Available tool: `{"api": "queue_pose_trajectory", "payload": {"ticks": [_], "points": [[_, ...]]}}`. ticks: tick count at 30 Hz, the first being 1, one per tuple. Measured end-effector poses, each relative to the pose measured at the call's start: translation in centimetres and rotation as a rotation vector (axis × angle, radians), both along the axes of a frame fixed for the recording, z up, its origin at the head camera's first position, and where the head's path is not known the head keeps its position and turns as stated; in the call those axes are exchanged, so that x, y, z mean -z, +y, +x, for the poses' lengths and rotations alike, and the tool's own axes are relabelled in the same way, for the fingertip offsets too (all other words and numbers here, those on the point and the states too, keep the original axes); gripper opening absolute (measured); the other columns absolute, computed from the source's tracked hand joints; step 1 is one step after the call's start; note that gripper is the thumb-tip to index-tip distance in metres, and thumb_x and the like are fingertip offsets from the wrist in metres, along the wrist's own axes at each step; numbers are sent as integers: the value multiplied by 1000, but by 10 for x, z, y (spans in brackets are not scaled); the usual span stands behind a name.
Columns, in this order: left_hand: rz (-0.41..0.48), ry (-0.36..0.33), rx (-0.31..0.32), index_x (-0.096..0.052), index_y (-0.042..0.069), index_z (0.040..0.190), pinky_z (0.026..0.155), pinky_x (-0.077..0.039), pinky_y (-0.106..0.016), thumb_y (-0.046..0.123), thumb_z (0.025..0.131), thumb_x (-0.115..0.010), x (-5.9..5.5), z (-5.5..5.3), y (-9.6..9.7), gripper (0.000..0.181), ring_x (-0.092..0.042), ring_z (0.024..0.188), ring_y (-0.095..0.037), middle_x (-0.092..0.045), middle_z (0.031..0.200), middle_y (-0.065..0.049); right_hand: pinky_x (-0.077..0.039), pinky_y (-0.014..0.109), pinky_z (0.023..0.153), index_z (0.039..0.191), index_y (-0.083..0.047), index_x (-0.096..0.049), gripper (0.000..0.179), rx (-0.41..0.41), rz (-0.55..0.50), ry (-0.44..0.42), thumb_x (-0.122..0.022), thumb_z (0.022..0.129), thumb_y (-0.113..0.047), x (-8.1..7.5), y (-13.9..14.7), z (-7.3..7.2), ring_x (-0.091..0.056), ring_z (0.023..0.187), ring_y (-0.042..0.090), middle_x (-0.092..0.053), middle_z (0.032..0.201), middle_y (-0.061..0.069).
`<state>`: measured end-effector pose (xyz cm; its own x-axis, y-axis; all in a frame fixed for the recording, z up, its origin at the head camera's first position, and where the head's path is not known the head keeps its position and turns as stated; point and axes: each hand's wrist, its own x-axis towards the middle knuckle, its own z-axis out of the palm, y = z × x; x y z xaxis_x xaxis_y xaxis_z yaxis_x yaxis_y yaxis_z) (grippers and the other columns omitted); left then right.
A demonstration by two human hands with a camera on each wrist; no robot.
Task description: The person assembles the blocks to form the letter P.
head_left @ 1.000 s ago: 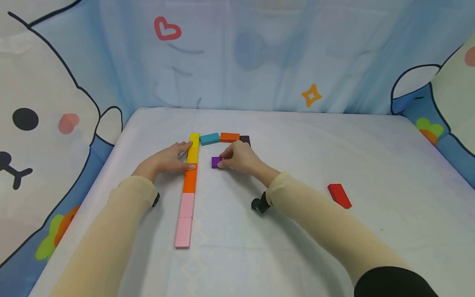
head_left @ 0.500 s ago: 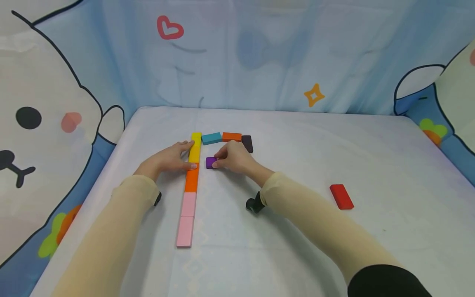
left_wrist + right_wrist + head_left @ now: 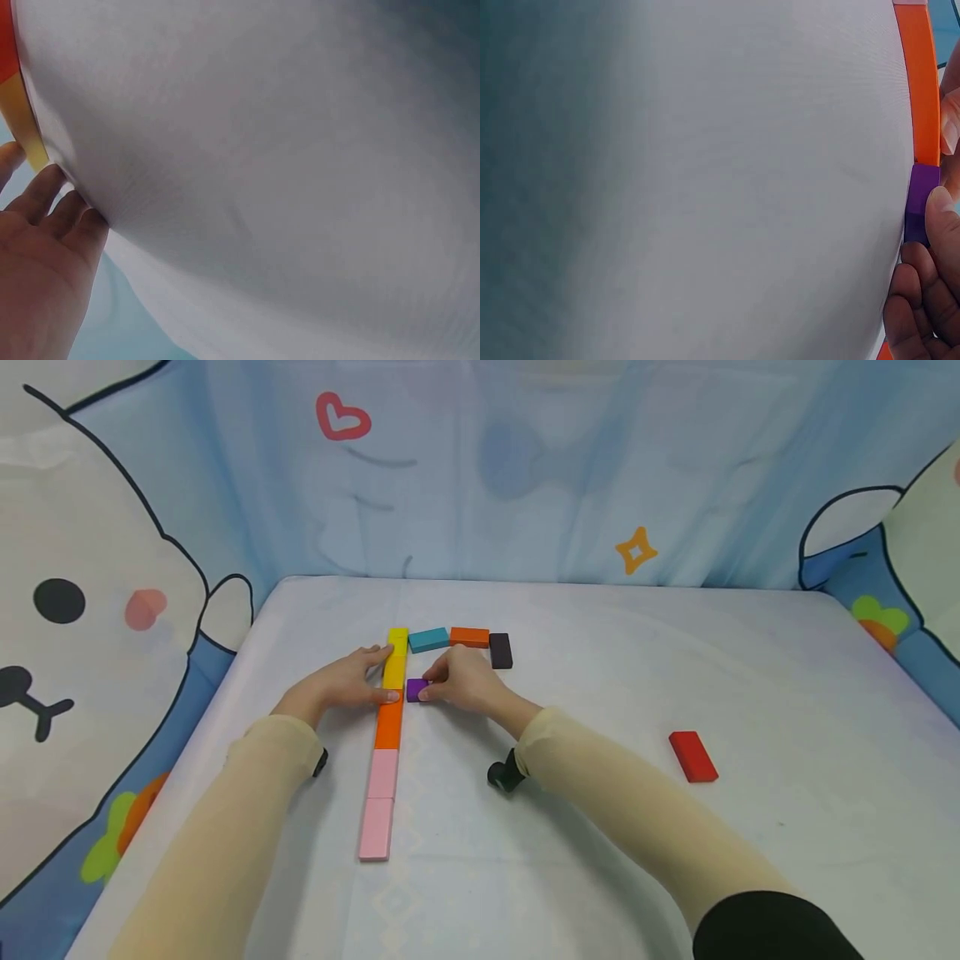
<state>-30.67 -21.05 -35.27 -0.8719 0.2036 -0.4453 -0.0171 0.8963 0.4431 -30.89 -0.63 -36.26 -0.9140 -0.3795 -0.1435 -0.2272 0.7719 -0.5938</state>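
Note:
A straight row of flat blocks runs away from me: two pink blocks, an orange block, then yellow blocks. My left hand lies at the row's left side, its thumb and a fingertip touching the orange and yellow blocks. Between thumb and fingers, my right hand pinches a purple block. That block is right beside the row near the orange-yellow joint; whether they touch I cannot tell. In the right wrist view the purple block appears against the orange block's end.
From the row's far end, a teal block, another orange block and a black block extend rightward. A red block lies apart on the right of the white-covered table. A patterned blue curtain hangs behind.
My right hand has slid the purple block leftward, up close to the row. The left hand stays in place on the row.

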Motion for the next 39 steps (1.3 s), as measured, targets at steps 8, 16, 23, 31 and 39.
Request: {"api": "queue_pose_trajectory", "payload": {"ticks": [8, 16, 23, 31, 39], "points": [[-7, 3, 5, -12, 25, 166, 125, -16, -66, 40, 97, -67, -2, 0, 0, 89, -8, 160, -40, -5, 174, -13, -58, 28, 86, 121, -8, -76, 34, -10, -21, 1, -79, 91, -24, -2, -3, 0, -65, 96, 20, -77, 109, 7], [2, -3, 9, -12, 24, 166, 125, -15, -66, 39, 97, -67, 0, 0, 0, 89, -7, 160, -40, -5, 174, -13, -57, 28, 85, 121, -8, -75, 35, -13, -1, -14, -79, 91, -24, 0, -4, 0, -62, 95, 20, -75, 108, 6], [6, 2, 10, -13, 24, 166, 125, -15, -66, 39, 97, -68, -1, 1, 0, 89, -7, 160, -40, -6, 174, -13, -56, 27, 85, 120, -8, -74, 34, -15, -2, -8, -79, 91, -25, -1, -3, 2, -61, 92, 20, -74, 106, 7], [3, 0, 12, -13, 24, 166, 125, -15, -66, 39, 97, -67, -2, 1, 3, 89, -7, 160, -40, -6, 174, -12, -56, 26, 82, 121, -9, -74, 35, -15, -2, -8, -79, 91, -26, 0, -1, 2, -61, 90, 20, -72, 101, 6], [9, -12, -5, -12, 23, 166, 124, -16, -67, 39, 97, -68, -3, 1, 2, 90, -7, 159, -41, -5, 174, -14, -58, 27, 87, 125, -8, -72, 38, -25, 1, -18, -78, 92, -26, -1, -3, 1, -63, 93, 20, -73, 106, 6]]}}
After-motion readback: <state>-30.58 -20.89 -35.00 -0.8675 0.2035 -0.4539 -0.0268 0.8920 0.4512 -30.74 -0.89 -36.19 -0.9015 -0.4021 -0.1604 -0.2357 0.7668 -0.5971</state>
